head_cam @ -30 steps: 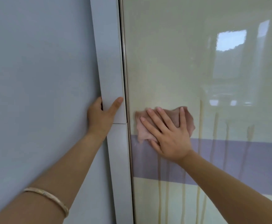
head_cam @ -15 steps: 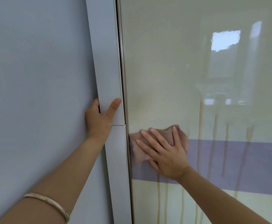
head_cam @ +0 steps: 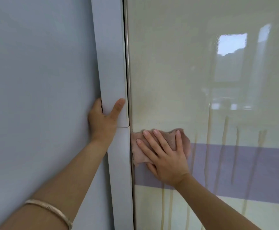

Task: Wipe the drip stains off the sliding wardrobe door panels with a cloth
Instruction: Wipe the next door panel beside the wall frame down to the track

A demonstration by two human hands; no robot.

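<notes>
The right hand (head_cam: 166, 161) presses a pink cloth (head_cam: 158, 143) flat against the glossy door panel (head_cam: 176, 72), fingers straight and spread, at the panel's left edge where a purple band (head_cam: 251, 166) begins. Drip stains (head_cam: 225, 130) run down at three o'clock of the cloth. The left hand (head_cam: 103, 121), at nine o'clock, holds the white frame (head_cam: 112, 63), its grip curled round the edge.

**No readable text**

No letters, numbers, brand marks, labels or signs can be read anywhere in the head view. Nothing legible stands on any surface that shows.
</notes>
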